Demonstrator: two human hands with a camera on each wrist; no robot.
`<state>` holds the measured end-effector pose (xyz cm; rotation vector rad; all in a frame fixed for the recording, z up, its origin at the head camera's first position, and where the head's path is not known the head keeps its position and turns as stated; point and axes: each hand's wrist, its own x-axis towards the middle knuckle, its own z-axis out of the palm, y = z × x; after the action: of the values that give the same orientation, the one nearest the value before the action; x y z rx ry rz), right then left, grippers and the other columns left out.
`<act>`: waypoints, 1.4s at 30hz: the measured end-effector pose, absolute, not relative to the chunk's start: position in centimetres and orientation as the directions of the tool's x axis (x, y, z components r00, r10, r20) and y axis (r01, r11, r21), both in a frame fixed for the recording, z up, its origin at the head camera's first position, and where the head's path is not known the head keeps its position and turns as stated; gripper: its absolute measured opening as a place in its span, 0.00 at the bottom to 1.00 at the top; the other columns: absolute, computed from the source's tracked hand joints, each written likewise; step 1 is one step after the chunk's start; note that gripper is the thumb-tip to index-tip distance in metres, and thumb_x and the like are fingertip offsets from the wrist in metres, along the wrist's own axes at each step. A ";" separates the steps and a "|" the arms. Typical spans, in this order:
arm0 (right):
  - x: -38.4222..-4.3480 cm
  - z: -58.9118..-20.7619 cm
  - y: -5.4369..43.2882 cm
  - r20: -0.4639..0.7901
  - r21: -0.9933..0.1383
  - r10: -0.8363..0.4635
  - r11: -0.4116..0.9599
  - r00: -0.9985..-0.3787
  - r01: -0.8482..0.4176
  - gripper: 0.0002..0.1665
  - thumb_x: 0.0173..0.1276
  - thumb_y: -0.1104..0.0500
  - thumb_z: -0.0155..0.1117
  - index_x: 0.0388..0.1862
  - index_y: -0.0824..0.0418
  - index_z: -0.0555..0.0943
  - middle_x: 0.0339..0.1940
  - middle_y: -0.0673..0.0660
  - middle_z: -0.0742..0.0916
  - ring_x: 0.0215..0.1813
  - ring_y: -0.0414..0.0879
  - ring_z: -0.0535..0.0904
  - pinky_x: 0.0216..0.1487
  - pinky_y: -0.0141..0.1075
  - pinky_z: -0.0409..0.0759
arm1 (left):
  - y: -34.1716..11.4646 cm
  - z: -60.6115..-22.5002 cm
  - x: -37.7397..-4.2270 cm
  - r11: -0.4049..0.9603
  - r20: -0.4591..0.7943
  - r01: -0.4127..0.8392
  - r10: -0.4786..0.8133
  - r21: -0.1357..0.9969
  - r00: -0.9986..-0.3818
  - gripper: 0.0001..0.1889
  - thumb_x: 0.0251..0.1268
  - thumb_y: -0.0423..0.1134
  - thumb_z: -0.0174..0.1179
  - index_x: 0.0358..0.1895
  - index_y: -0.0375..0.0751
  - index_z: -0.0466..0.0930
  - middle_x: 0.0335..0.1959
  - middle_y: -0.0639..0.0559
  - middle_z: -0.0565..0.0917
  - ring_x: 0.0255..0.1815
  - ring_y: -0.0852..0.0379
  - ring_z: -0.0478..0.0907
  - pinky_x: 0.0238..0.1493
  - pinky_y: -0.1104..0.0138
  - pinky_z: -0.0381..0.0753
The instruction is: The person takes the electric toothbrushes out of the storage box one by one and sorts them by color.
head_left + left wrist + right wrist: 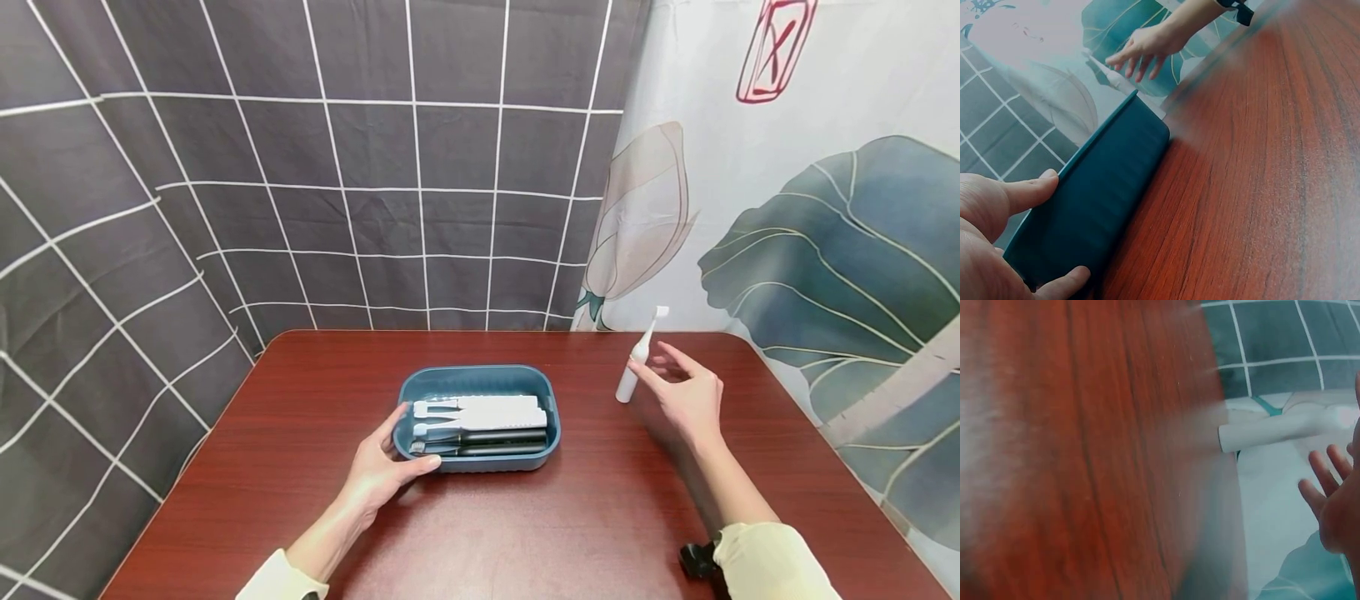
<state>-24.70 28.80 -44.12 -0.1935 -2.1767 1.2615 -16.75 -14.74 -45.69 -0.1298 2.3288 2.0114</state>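
Observation:
My left hand (380, 467) grips the left end of a blue plastic basket (480, 372), thumb at its near rim. The left wrist view shows the thumb and a fingertip against the ribbed basket wall (1097, 187). Inside lie several electric toothbrushes: white ones (498, 412) towards the back and black ones (502, 450) in front. At the right, a white electric toothbrush (630, 379) stands on its base, brush head up. Beside its handle is my right hand (693, 400), thumb and index apart. In the right wrist view its fingers are loosely spread beside the white handle (1272, 432).
The reddish-brown wooden table (315, 392) has rounded far corners. Behind it hangs a grey curtain with white grid lines (375, 142); a white curtain with large leaves and flowers (825, 258) hangs on the right. A black wrist device (699, 560) sits at the right sleeve.

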 end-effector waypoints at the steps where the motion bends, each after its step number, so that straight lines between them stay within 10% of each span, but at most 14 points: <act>1: -24.4 -44.0 28.7 0.450 -0.822 0.419 0.539 -0.789 -0.183 0.31 0.52 0.47 0.83 0.55 0.56 0.87 0.35 0.54 0.90 0.33 0.29 0.82 0.36 0.20 0.74 | -14.7 -45.7 -16.7 0.146 -0.103 -0.105 -0.024 0.984 -0.994 0.53 0.44 0.36 0.82 0.78 0.49 0.62 0.73 0.39 0.67 0.72 0.42 0.66 0.60 0.59 0.74; 9: -22.5 -42.7 26.6 0.576 -0.785 0.358 0.493 -0.735 -0.375 0.18 0.52 0.59 0.84 0.42 0.60 0.91 0.25 0.49 0.88 0.29 0.35 0.82 0.30 0.23 0.74 | -14.7 -45.6 -16.7 0.144 -0.109 -0.112 -0.026 0.983 -0.994 0.53 0.44 0.37 0.82 0.78 0.50 0.62 0.74 0.39 0.67 0.73 0.42 0.65 0.59 0.61 0.75; 16: -21.9 -40.5 23.3 0.525 -0.776 -0.036 0.390 -0.850 -0.496 0.51 0.52 0.71 0.80 0.75 0.55 0.70 0.50 0.65 0.87 0.49 0.52 0.86 0.49 0.28 0.80 | -14.8 -45.6 -16.7 0.130 -0.106 -0.108 -0.021 0.986 -0.994 0.53 0.45 0.36 0.82 0.78 0.50 0.62 0.74 0.39 0.67 0.73 0.42 0.65 0.57 0.63 0.77; 24: -23.8 -41.6 20.1 0.437 -0.719 -0.346 0.421 -0.830 -0.554 0.61 0.51 0.56 0.84 0.80 0.43 0.60 0.67 0.55 0.78 0.65 0.52 0.76 0.65 0.56 0.70 | -14.7 -45.6 -16.6 0.121 -0.102 -0.103 -0.020 0.987 -0.995 0.54 0.44 0.35 0.82 0.78 0.49 0.62 0.74 0.39 0.66 0.73 0.42 0.64 0.60 0.59 0.75; 42: -24.4 -42.7 13.1 0.170 -0.532 -0.535 0.657 -0.828 -0.534 0.56 0.50 0.26 0.74 0.76 0.39 0.68 0.73 0.47 0.71 0.71 0.46 0.67 0.60 0.52 0.74 | -14.7 -45.7 -16.6 0.120 -0.103 -0.105 -0.023 0.987 -0.994 0.54 0.45 0.36 0.82 0.78 0.47 0.61 0.72 0.37 0.69 0.72 0.43 0.67 0.60 0.61 0.75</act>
<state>-24.39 13.14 -42.72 0.9223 -2.8616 0.9178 -16.62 -14.65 -45.71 -0.1315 2.3039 2.0389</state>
